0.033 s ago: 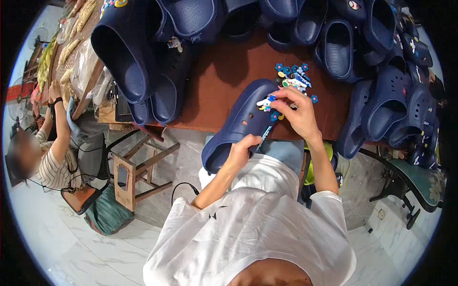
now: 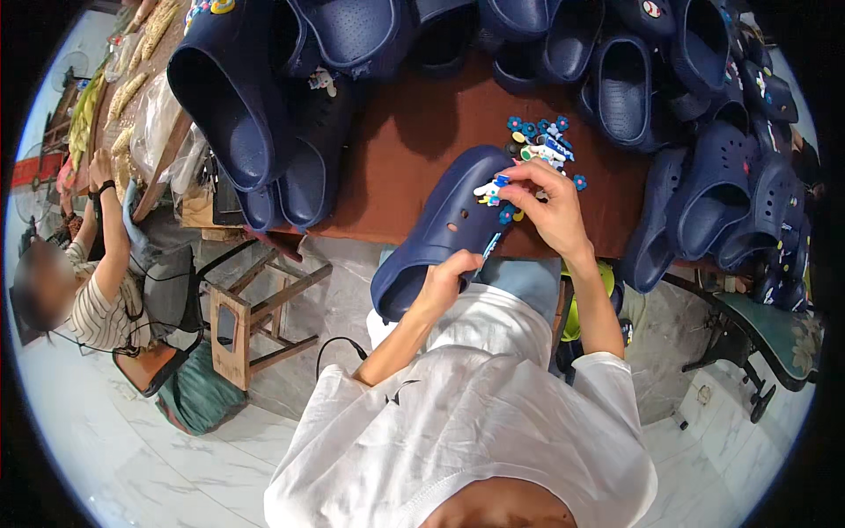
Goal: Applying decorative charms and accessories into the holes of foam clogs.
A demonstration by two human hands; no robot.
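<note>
A navy foam clog [image 2: 437,216] is held at a slant over the table's front edge, its toe pointing away from me and its heel opening near my lap. My left hand [image 2: 447,280] is closed around its side, by a light-blue patterned strip [image 2: 491,246]. With finger and thumb together, my right hand [image 2: 556,209] pinches a small white-and-blue shoe charm [image 2: 488,189] against the clog's upper. A blue flower charm [image 2: 507,214] sits just below those fingers. Bare holes show on the upper. Beyond the toe lies a loose pile of charms [image 2: 547,148], partly behind my right hand.
More navy clogs crowd the brown tabletop [image 2: 396,123], at left [image 2: 238,114], along the back and at right [image 2: 717,189]. A wooden stool [image 2: 231,339] stands on the floor at left. Farther left, another person [image 2: 101,273] sits working. A dark chair [image 2: 761,330] is at right.
</note>
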